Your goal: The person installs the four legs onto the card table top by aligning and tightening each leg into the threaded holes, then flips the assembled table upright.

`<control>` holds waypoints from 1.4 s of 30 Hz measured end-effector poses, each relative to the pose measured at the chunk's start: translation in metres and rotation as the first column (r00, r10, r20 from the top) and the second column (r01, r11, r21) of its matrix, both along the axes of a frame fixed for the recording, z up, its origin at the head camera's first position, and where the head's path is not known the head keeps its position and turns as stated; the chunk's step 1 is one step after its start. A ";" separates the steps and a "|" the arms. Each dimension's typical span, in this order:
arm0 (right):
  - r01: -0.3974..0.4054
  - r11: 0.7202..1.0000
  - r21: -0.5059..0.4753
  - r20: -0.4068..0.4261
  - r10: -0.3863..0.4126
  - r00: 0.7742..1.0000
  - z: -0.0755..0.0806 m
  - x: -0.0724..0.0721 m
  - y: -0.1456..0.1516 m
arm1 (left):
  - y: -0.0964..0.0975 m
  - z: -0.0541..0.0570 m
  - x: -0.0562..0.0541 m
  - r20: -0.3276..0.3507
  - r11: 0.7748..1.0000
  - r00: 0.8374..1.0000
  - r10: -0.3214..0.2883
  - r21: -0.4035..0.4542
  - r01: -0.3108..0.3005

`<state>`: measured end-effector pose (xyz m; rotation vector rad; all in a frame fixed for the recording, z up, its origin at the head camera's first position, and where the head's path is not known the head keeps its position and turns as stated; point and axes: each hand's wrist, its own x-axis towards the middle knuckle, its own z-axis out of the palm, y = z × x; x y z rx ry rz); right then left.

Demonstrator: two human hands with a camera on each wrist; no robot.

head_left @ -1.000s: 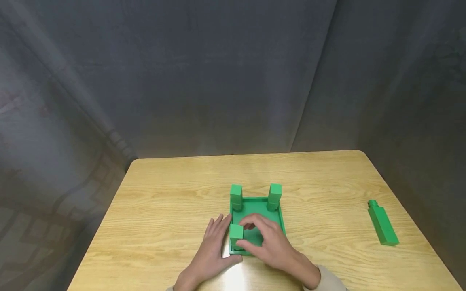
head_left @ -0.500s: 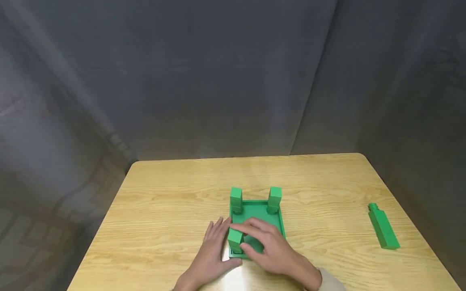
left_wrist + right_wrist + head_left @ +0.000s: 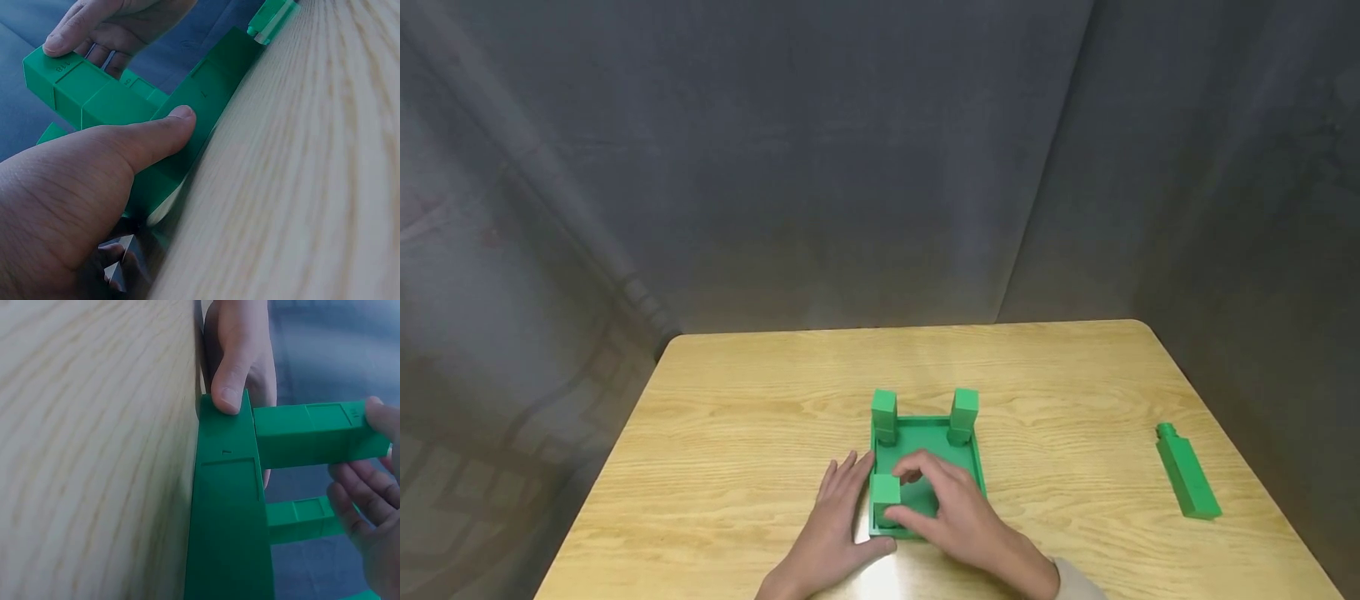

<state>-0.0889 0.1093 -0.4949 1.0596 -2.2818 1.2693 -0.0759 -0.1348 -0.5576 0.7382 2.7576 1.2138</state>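
- Right hand [image 3: 962, 508]: thumb and fingers pinch the near post [image 3: 887, 492], upright at the seven o'clock corner of the tray [image 3: 980, 467].
- Left hand [image 3: 835, 521]: fingers straight along the nine o'clock side, thumb against the near wall.
- Lying post [image 3: 1187, 479]: at three o'clock.
- Possible faults: sideways force tilts the near post; slackened bracing lets the tray swivel.

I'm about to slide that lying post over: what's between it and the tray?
In the head view, only bare wooden tabletop lies between the lying post and the tray.
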 end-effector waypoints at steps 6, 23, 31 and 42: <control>-0.055 0.998 0.025 -0.049 0.057 0.997 0.001 0.000 -0.001 | -0.001 0.000 0.001 -0.001 1.000 1.000 0.002 -0.010 -0.002; -0.074 0.997 0.005 -0.024 0.074 0.997 0.000 -0.002 0.001 | 0.001 0.003 0.001 0.018 1.000 1.000 0.011 -0.025 -0.010; -0.053 0.997 -0.052 0.013 0.054 0.998 -0.002 -0.001 0.000 | 0.001 0.004 -0.002 0.050 1.000 0.999 -0.002 -0.024 0.003; -0.106 0.990 0.096 -0.047 0.111 0.993 0.006 0.000 0.002 | 0.001 0.003 -0.002 0.031 1.000 0.999 -0.006 -0.019 0.007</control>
